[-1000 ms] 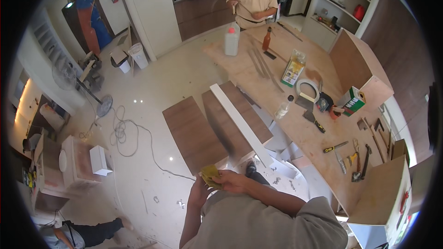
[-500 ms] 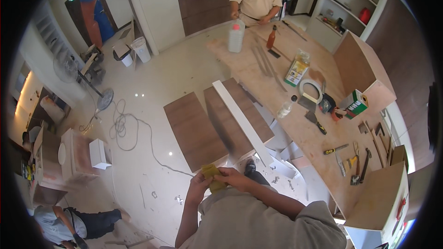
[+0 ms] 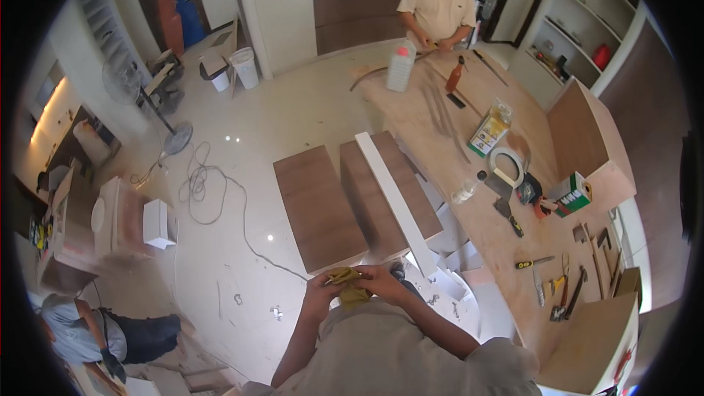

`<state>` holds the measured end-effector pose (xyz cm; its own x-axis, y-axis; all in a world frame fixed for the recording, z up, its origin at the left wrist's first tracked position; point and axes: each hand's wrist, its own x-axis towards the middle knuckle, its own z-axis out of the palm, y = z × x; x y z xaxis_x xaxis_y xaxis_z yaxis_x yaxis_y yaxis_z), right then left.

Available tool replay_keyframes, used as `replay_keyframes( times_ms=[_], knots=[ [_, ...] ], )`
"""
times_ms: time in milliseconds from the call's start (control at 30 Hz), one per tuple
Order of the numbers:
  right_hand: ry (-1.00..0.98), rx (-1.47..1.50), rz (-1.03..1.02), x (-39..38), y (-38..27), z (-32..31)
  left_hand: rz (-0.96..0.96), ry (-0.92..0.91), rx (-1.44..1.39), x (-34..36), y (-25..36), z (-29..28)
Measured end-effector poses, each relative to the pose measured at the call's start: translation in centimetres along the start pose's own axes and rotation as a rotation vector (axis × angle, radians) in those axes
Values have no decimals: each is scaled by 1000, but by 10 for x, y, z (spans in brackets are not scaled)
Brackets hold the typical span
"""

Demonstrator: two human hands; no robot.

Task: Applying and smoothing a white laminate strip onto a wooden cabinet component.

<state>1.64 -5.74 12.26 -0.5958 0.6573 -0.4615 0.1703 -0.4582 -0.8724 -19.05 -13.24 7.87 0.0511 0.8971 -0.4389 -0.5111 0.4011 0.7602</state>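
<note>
In front of my body I hold a folded olive-yellow sheet (image 3: 355, 293), creased along its upper edge. Whether it is cloth or sandpaper I cannot tell. My left hand (image 3: 321, 296) grips its left side with closed fingers, and my right hand (image 3: 378, 283) pinches its upper right side. Just beyond my hands two brown wood-faced panels or boxes (image 3: 319, 209) stand side by side. A long white strip (image 3: 392, 198) lies slantwise over the right one.
A wooden worktable (image 3: 484, 224) on the right carries a plastic jug (image 3: 400, 70), a tape roll (image 3: 507, 167), metal cans, scrapers and a hammer (image 3: 578, 282). A cable (image 3: 246, 231) trails over the floor by a standing fan (image 3: 176, 138). Co-workers are at the table's far end and lower left.
The sheet has turned and folded over between my fingers, its top now lying flatter. The view has shifted, so the room appears displaced. The far co-worker's hands have come together above the table.
</note>
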Motion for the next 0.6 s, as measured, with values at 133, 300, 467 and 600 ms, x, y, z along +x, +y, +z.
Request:
replay_keyframes(
  times_ms=[133, 300, 467, 600],
  knots=[
    [29, 195, -8, 6, 14, -4, 184, -155, 50, 6, 6, -9],
    [63, 199, -89, 16, 25, -29, 59, -168, -61, 3, 26, 6],
    [174, -125, -211, 24, 20, -23, -95, -169, -85, 4, 21, 17],
    [222, -367, -331, 28, 25, -14, -14, -163, 68, 11, 9, 18]
  ],
)
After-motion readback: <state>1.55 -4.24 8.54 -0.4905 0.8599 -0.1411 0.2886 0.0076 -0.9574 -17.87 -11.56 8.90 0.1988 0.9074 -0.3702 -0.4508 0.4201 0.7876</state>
